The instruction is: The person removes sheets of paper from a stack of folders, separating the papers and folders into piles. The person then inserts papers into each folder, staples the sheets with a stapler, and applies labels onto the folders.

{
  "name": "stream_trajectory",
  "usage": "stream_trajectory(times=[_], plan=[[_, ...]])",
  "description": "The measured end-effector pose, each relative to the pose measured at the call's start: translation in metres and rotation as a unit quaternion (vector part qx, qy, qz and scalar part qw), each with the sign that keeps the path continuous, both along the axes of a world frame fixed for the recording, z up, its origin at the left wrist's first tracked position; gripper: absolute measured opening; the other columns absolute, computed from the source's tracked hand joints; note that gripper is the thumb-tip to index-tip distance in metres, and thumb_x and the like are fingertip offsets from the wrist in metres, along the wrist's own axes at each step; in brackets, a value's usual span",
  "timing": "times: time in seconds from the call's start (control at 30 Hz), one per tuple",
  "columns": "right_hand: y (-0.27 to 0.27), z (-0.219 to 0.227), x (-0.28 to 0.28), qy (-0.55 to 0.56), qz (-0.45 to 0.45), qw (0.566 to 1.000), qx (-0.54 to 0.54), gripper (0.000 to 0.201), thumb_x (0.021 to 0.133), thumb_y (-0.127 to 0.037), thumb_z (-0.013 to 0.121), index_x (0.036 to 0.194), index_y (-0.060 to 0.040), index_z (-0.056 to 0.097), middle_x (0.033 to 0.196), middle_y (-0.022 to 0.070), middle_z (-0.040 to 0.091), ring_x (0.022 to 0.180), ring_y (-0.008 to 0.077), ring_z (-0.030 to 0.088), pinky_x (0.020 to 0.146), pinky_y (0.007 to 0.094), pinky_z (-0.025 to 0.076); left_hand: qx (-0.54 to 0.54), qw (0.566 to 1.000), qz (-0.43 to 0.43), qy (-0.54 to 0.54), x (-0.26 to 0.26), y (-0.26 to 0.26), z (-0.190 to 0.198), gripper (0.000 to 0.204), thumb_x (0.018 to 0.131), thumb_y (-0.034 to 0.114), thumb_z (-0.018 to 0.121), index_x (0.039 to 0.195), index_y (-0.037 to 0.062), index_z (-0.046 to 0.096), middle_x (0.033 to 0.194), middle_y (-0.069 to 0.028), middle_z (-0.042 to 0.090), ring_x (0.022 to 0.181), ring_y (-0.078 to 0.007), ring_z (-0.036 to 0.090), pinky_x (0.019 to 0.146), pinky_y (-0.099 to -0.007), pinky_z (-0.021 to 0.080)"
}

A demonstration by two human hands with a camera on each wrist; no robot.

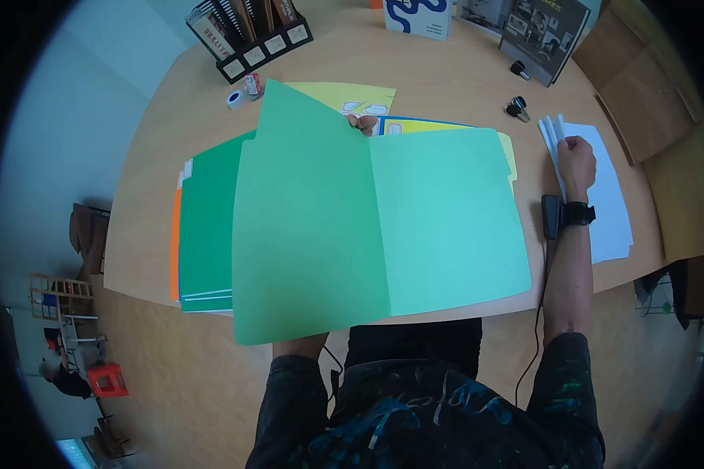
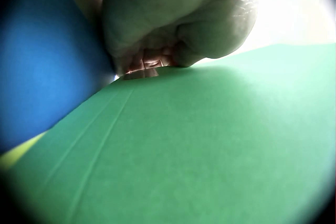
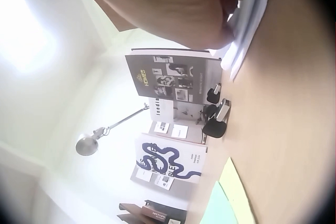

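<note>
A light green file folder (image 1: 454, 211) lies spread open in front of me, its left flap raised. My left hand (image 1: 361, 125) grips the folder's top edge near the fold; the flap hides most of that hand and forearm. In the left wrist view the curled fingers of the left hand (image 2: 178, 19) meet the green card. At the right, my right hand (image 1: 577, 164) pinches the lifted left edges of several white paper sheets (image 1: 608, 203). The right wrist view shows the fingers of the right hand (image 3: 228, 3) against the paper edges.
Dark green (image 1: 219, 227) and orange folders (image 1: 176, 242) lie at left, yellow folders (image 1: 328, 95) behind. Farther back stand a black file holder (image 1: 266, 51) and books (image 1: 544, 39). Black clips (image 1: 516, 108) lie near the papers. A cable (image 1: 538, 336) hangs from the right wrist.
</note>
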State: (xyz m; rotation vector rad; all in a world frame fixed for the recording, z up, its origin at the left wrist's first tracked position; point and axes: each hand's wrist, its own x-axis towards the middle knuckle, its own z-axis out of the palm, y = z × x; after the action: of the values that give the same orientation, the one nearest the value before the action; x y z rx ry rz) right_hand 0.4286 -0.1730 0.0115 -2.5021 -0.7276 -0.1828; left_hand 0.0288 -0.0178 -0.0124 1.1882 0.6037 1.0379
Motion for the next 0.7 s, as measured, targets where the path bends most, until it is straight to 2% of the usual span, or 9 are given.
stream_trajectory(times=[0.13, 0.23, 0.3, 0.33, 0.37, 0.47, 0.5, 0.57, 0.7], plan=[[0.001, 0.015, -0.009, -0.100, -0.015, 0.994, 0.049, 0.030, 0.096, -0.032, 0.057, 0.110, -0.0085, 0.069, 0.105, 0.0152, 0.073, 0.095, 0.0349, 0.070, 0.081, 0.0441, 0.055, 0.002, 1.000, 0.001, 0.005, -0.002, 0.001, 0.001, 0.031, 0.100, 0.026, 0.059, 0.119, 0.0009, 0.060, 0.106, -0.0056, 0.064, 0.105, -0.0143, 0.059, 0.093, -0.0279, 0.048], [0.004, 0.026, -0.020, -0.126, -0.042, 0.972, 0.196, 0.025, 0.100, -0.026, 0.057, 0.109, -0.0053, 0.069, 0.103, 0.0154, 0.073, 0.093, 0.0296, 0.071, 0.076, 0.0409, 0.056, 0.004, 1.000, 0.000, 0.009, -0.001, 0.001, 0.000, 0.031, 0.100, 0.026, 0.059, 0.119, 0.0010, 0.060, 0.106, -0.0057, 0.064, 0.105, -0.0144, 0.059, 0.094, -0.0280, 0.048], [0.004, 0.027, -0.027, -0.085, 0.165, 0.890, 0.416, 0.017, 0.099, -0.016, 0.062, 0.106, -0.0013, 0.068, 0.101, 0.0100, 0.073, 0.092, 0.0181, 0.070, 0.079, 0.0338, 0.054, 0.007, 1.000, 0.002, 0.012, -0.003, 0.002, 0.001, 0.031, 0.100, 0.026, 0.059, 0.119, 0.0010, 0.060, 0.106, -0.0057, 0.064, 0.106, -0.0144, 0.059, 0.094, -0.0281, 0.048], [0.004, 0.030, -0.039, 0.044, 0.293, 0.863, 0.409, 0.015, 0.098, -0.012, 0.064, 0.107, -0.0006, 0.068, 0.101, 0.0068, 0.072, 0.093, 0.0140, 0.067, 0.082, 0.0303, 0.052, 0.007, 1.000, 0.005, 0.013, -0.005, 0.001, 0.000, 0.031, 0.100, 0.026, 0.060, 0.119, 0.0010, 0.060, 0.106, -0.0057, 0.064, 0.106, -0.0144, 0.059, 0.094, -0.0281, 0.048], [0.002, 0.035, -0.053, 0.170, 0.411, 0.807, 0.387, 0.013, 0.097, -0.007, 0.065, 0.107, 0.0001, 0.067, 0.100, 0.0037, 0.071, 0.093, 0.0100, 0.065, 0.084, 0.0267, 0.051, 0.008, 1.000, 0.007, 0.014, -0.006, 0.002, 0.000, 0.031, 0.100, 0.026, 0.060, 0.119, 0.0010, 0.060, 0.106, -0.0057, 0.064, 0.106, -0.0145, 0.059, 0.094, -0.0281, 0.048], [-0.007, 0.045, -0.080, 0.350, 0.561, 0.732, 0.162, 0.013, 0.095, -0.009, 0.068, 0.105, -0.0012, 0.069, 0.093, 0.0012, 0.070, 0.089, 0.0072, 0.062, 0.083, 0.0240, 0.048, 0.009, 1.000, 0.012, 0.016, -0.008, 0.001, 0.000, 0.032, 0.099, 0.026, 0.060, 0.119, 0.0011, 0.060, 0.106, -0.0057, 0.064, 0.106, -0.0145, 0.059, 0.094, -0.0282, 0.048], [-0.008, 0.046, -0.087, 0.350, 0.562, 0.732, 0.161, 0.013, 0.095, -0.009, 0.068, 0.105, -0.0012, 0.069, 0.093, 0.0012, 0.070, 0.089, 0.0072, 0.062, 0.083, 0.0240, 0.048, 0.010, 1.000, 0.013, 0.017, -0.008, 0.001, 0.000, 0.032, 0.099, 0.026, 0.060, 0.119, 0.0011, 0.060, 0.106, -0.0058, 0.064, 0.106, -0.0146, 0.059, 0.094, -0.0282, 0.048], [-0.011, 0.048, -0.099, 0.421, 0.637, 0.645, -0.049, 0.016, 0.094, -0.014, 0.071, 0.104, -0.0023, 0.071, 0.090, 0.0019, 0.071, 0.088, 0.0067, 0.062, 0.081, 0.0247, 0.049, 0.009, 1.000, 0.016, 0.018, -0.009, 0.001, -0.001, 0.032, 0.099, 0.026, 0.061, 0.119, 0.0011, 0.060, 0.106, -0.0058, 0.064, 0.106, -0.0146, 0.059, 0.094, -0.0282, 0.048], [-0.012, 0.057, -0.115, 0.395, 0.682, 0.582, -0.200, 0.024, 0.093, -0.024, 0.072, 0.106, -0.0037, 0.073, 0.084, 0.0019, 0.072, 0.085, 0.0079, 0.064, 0.081, 0.0270, 0.049, 0.010, 0.999, 0.026, 0.017, -0.013, 0.000, -0.003, 0.032, 0.098, 0.026, 0.061, 0.119, 0.0012, 0.060, 0.106, -0.0058, 0.064, 0.107, -0.0147, 0.059, 0.094, -0.0283, 0.048]])
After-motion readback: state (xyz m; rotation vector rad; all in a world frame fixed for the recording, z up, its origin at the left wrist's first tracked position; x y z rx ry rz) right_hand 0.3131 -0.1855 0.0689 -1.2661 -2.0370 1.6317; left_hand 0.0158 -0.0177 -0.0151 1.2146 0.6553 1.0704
